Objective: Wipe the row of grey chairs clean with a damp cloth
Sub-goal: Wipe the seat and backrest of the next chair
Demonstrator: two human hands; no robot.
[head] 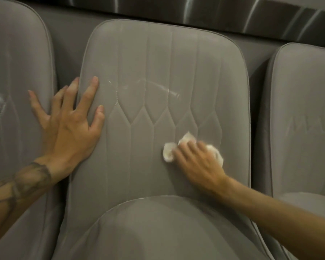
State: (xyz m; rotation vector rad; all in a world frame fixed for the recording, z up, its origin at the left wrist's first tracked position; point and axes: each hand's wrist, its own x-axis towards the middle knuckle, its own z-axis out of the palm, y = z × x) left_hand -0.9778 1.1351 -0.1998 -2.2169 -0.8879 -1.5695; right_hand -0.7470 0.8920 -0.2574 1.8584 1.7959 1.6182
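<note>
— What are the fingers doing on the right?

— The fingers [185,150] of the right hand [197,162] are curled down over a small white cloth [168,152]. They bunch it and press it against the backrest of the middle chair [158,59], low on the stitched panel and right of centre. They are slightly blurred.

— How much of the cloth shows?

— Only its edges. One crumpled lobe sticks out left of the fingertips, a bit peeks above them, and another lobe sits at the hand's far right. The hand hides the middle.

— And the other hand?

— The left hand [71,126] lies flat with its fingers [88,94] straight and spread, holding nothing. It rests on the left edge of the same backrest. The outer fingers reach over the piping toward the left chair [13,62]. It is well apart from the cloth.

— What else is around?

— Pale streaks [158,85] arc across the backrest above the cloth. The seat cushion [158,231] bulges below, and the right forearm [270,209] crosses its right side. The right chair [304,91] stands just beside, and a shiny metal band [214,14] runs behind the chair tops.
</note>
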